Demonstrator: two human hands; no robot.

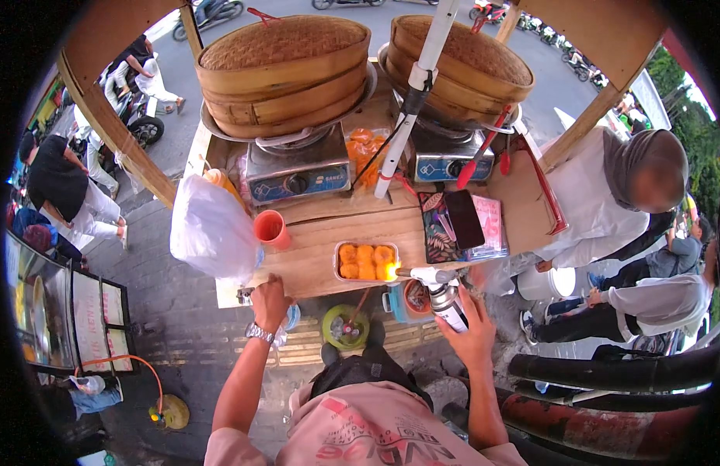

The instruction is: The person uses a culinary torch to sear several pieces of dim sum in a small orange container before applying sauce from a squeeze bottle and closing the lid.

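My right hand [473,329] grips the canister of a butane torch [447,300], its nozzle pointing left. An orange flame [391,270] at the nozzle reaches the right end of a small clear tray [338,274]. Several rounded orange-topped food pieces [365,262] sit in that tray, close together in two rows, near the front of the wooden counter [313,227]. My left hand [270,304] rests at the counter's front edge with its fingers curled; whether they hold anything is hidden. Beside it is a small dark metal object [244,296], and a red plastic cup [272,229] stands beyond.
Two round bamboo steamers [284,87] [462,64] stand over gas stoves [298,169] [453,160]. A white pipe [415,99] rises between them. A phone [465,218] lies right; a plastic bag [211,227] hangs left. Below is a green gas cylinder [345,326]. A person [593,192] stands at right.
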